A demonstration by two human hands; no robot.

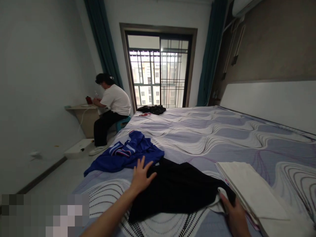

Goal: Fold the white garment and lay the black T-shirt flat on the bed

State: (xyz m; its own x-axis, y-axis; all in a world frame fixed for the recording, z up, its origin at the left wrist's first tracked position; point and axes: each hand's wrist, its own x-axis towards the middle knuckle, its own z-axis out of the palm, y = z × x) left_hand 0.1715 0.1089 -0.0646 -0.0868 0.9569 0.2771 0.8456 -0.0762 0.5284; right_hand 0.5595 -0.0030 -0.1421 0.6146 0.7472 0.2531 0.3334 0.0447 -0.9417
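Note:
A black garment (177, 189) lies spread on the bed in front of me; its exact kind cannot be made out. My left hand (142, 174) rests at its left end with fingers spread apart, close to a crumpled blue garment (140, 148) with white and red striped trim. At the black garment's right end, my right hand (233, 210) is closed on the edge, thumb against a turned-over white part (218, 200). Some of the right fingers are hidden beneath the cloth. Beside that hand lies a folded white cloth stack (251, 187).
The bed (192, 140) has a patterned grey-purple sheet. Dark items (155, 109) lie at its far edge. A person (115, 102) sits on a stool at a small desk (86, 120) on the left. A white box (79, 148) stands on the floor there.

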